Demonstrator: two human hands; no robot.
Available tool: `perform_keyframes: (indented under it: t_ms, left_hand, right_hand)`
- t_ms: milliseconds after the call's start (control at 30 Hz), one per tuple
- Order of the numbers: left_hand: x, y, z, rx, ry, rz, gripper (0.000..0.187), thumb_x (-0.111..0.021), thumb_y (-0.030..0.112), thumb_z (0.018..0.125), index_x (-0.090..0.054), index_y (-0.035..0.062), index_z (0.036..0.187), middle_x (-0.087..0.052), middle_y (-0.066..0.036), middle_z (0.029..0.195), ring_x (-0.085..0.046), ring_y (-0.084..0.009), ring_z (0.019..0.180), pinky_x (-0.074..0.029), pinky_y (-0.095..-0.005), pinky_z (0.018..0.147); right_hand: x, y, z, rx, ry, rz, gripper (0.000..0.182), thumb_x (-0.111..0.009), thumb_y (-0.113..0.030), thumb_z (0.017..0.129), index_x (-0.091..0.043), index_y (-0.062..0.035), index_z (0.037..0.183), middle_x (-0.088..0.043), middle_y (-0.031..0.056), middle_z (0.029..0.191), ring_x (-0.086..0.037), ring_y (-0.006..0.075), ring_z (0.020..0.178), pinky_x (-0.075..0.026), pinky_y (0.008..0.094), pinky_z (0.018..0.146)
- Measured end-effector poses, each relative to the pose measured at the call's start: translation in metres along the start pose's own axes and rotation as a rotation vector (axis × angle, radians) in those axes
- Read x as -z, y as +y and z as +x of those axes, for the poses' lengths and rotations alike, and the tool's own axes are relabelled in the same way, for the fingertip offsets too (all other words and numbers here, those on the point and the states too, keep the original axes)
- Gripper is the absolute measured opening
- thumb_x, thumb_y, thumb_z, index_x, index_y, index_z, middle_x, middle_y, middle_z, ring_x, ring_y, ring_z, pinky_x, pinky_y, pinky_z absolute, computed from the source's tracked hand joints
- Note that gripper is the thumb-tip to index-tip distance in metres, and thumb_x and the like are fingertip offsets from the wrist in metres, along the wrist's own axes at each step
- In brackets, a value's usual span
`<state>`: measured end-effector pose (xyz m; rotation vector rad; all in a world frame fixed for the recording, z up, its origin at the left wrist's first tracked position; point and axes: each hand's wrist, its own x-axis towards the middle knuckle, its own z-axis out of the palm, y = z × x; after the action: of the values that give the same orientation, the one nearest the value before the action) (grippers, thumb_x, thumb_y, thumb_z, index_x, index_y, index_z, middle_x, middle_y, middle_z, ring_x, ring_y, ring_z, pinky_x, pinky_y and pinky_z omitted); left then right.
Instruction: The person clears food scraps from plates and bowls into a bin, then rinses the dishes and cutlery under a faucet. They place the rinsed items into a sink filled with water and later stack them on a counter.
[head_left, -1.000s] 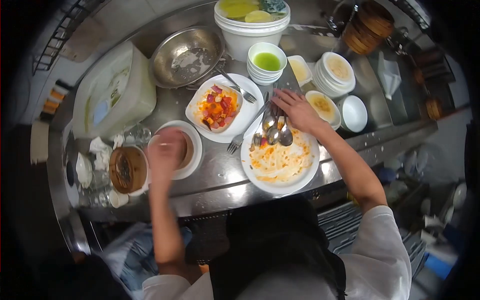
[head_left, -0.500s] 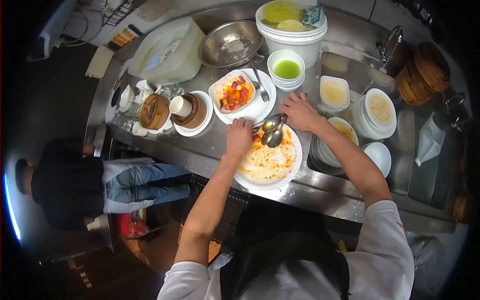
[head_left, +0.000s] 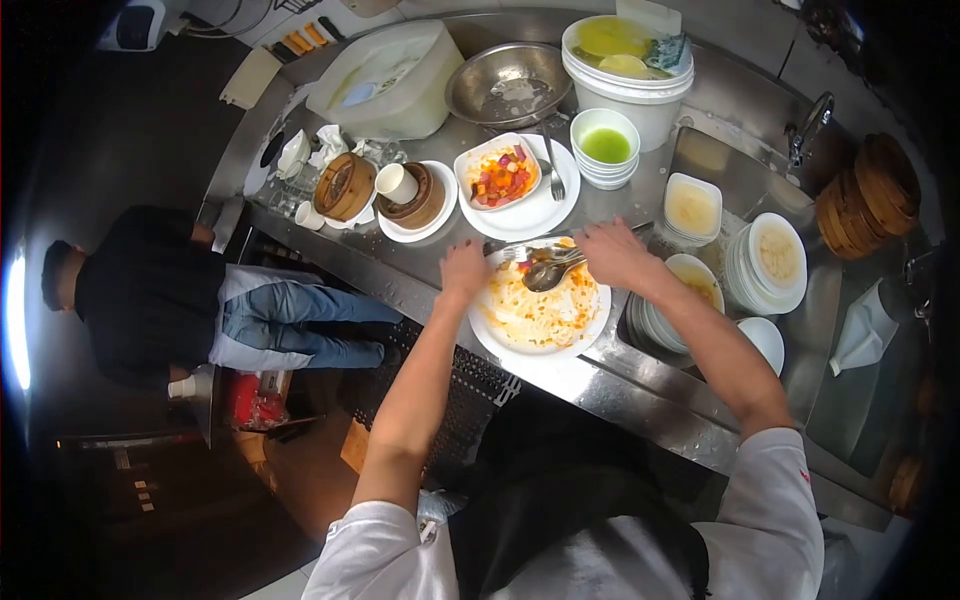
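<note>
A white plate (head_left: 540, 340) smeared with orange and pale food remains lies at the counter's front edge. My left hand (head_left: 466, 270) is at its upper left rim with the fingers curled; what they grip is hidden. My right hand (head_left: 614, 256) closes over the handles of metal spoons (head_left: 545, 276) at the upper right rim. The spoon bowls rest on the food. A fork (head_left: 517, 254) lies across the plate's upper part. Behind it stands a second white plate (head_left: 540, 210), bearing a square bowl (head_left: 470, 165) of red and orange food scraps and a fork (head_left: 556, 180).
Left are bamboo steamers (head_left: 345, 187) and a paper cup (head_left: 396, 182). Behind stand a plastic tub (head_left: 425, 105), a metal basin (head_left: 465, 90) and a white bucket (head_left: 650, 115). Stacked bowls (head_left: 606, 170) and dishes (head_left: 740, 290) sit right. Another person (head_left: 150, 290) stands at left.
The view has shifted, moving the counter items right in frame. The spoons have spread on the plate, and a fork now shows between my hands. My hands are slightly farther apart.
</note>
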<state>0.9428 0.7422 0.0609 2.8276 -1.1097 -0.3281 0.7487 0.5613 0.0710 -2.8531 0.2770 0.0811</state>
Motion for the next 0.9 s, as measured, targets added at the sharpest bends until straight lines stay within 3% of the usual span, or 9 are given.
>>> perform_keyframes:
  t_ms: [133,233,333,467,633,733,800,833,900]
  left_hand:
    - [-0.02,-0.03,0.023,-0.154,-0.08,-0.292,0.023,-0.059,0.006,0.077,-0.066,0.0033,0.098,-0.064,-0.017,0.101,-0.059,-0.0342,0.101,-0.047,-0.0412,0.088]
    - [-0.013,-0.031,0.019,-0.243,0.017,-0.404,0.027,-0.053,0.001,0.075,-0.065,0.0012,0.098,-0.064,-0.021,0.093,-0.062,-0.0357,0.089,-0.047,-0.042,0.08]
    - [-0.002,-0.025,0.01,-0.35,0.023,-0.451,0.025,-0.053,0.0,0.075,-0.065,0.0008,0.097,-0.064,-0.02,0.091,-0.063,-0.0352,0.087,-0.048,-0.0411,0.078]
    - [0.02,-0.02,0.009,-0.401,-0.218,-0.471,0.024,-0.053,0.001,0.074,-0.067,0.0006,0.094,-0.064,-0.02,0.09,-0.061,-0.0363,0.086,-0.048,-0.0409,0.08]
    - [0.019,-0.032,0.043,-0.632,-0.611,-0.683,0.02,-0.053,0.005,0.081,-0.065,-0.0015,0.095,-0.065,-0.006,0.081,-0.058,-0.0136,0.067,-0.051,-0.0318,0.067]
    - [0.043,-0.028,0.078,-0.224,-0.436,-0.669,0.02,-0.054,0.013,0.085,-0.065,-0.0034,0.087,-0.065,-0.008,0.07,-0.061,-0.0152,0.062,-0.052,-0.0328,0.063]
    - [0.034,-0.035,0.112,-0.134,-0.005,-0.271,0.03,-0.055,0.022,0.088,-0.065,-0.0047,0.079,-0.063,-0.008,0.058,-0.063,-0.0189,0.054,-0.052,-0.0352,0.058]
    - [0.032,-0.037,0.123,-0.031,-0.102,-0.234,0.037,-0.056,0.028,0.089,-0.062,-0.007,0.079,-0.067,-0.015,0.07,-0.069,-0.0229,0.066,-0.055,-0.0363,0.059]
    - [0.029,-0.029,0.119,0.036,-0.214,-0.519,0.035,-0.057,0.026,0.089,-0.06,-0.0074,0.08,-0.066,-0.017,0.07,-0.067,-0.0229,0.058,-0.053,-0.0358,0.052]
  right_hand:
    - [-0.013,-0.022,0.01,0.085,0.112,0.026,0.022,-0.052,-0.005,0.08,-0.06,0.0014,0.099,-0.057,0.0187,0.106,-0.056,0.032,0.104,-0.041,0.0495,0.092]
    - [-0.03,-0.042,0.02,0.113,0.241,0.023,0.018,-0.05,-0.006,0.082,-0.06,0.0008,0.095,-0.056,0.0176,0.105,-0.054,0.0308,0.103,-0.042,0.0453,0.089]
    - [-0.039,-0.06,0.028,0.082,0.269,0.065,0.02,-0.049,-0.007,0.083,-0.057,-0.001,0.1,-0.055,0.0154,0.104,-0.053,0.0307,0.104,-0.043,0.0442,0.088]
    - [-0.039,-0.076,0.027,-0.004,0.388,0.12,0.028,-0.049,-0.006,0.083,-0.054,-0.0041,0.111,-0.053,0.0125,0.103,-0.052,0.0301,0.104,-0.042,0.0433,0.089]
    - [-0.043,-0.07,0.032,-0.083,0.227,0.072,0.022,-0.051,-0.006,0.08,-0.06,-0.003,0.1,-0.058,0.014,0.1,-0.052,0.0301,0.102,-0.039,0.0443,0.091]
    - [-0.032,-0.072,0.032,-0.15,0.156,0.037,0.019,-0.052,-0.008,0.079,-0.063,-0.0019,0.093,-0.061,0.0142,0.095,-0.052,0.031,0.102,-0.038,0.0441,0.09]
    - [-0.031,-0.074,0.029,-0.203,0.117,0.022,0.018,-0.053,-0.009,0.078,-0.063,-0.0013,0.091,-0.061,0.0145,0.095,-0.052,0.0316,0.103,-0.038,0.0437,0.089]
    - [-0.033,-0.074,0.028,-0.222,0.105,0.01,0.019,-0.053,-0.009,0.078,-0.063,-0.001,0.091,-0.061,0.0148,0.097,-0.052,0.0317,0.103,-0.038,0.0435,0.088]
    - [-0.033,-0.076,0.025,-0.241,0.125,-0.006,0.019,-0.053,-0.01,0.078,-0.063,-0.001,0.092,-0.06,0.0155,0.1,-0.051,0.0324,0.105,-0.038,0.044,0.088]
